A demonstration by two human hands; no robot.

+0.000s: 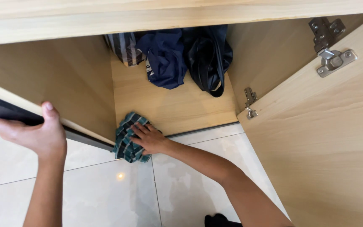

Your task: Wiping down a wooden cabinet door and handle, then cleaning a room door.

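My right hand (149,138) presses flat on a teal and dark checked cloth (127,141) at the front left corner of the cabinet floor (177,105), where the cloth hangs over the edge. My left hand (36,133) grips the top edge of the open left cabinet door (43,80), thumb over the edge. Both forearms reach in from below.
At the back of the light wood cabinet lie a striped bag (124,48), a navy blue bag (164,59) and a black bag (209,56). The right door (324,138) stands open with metal hinges (330,46). White glossy tiles (106,189) cover the floor.
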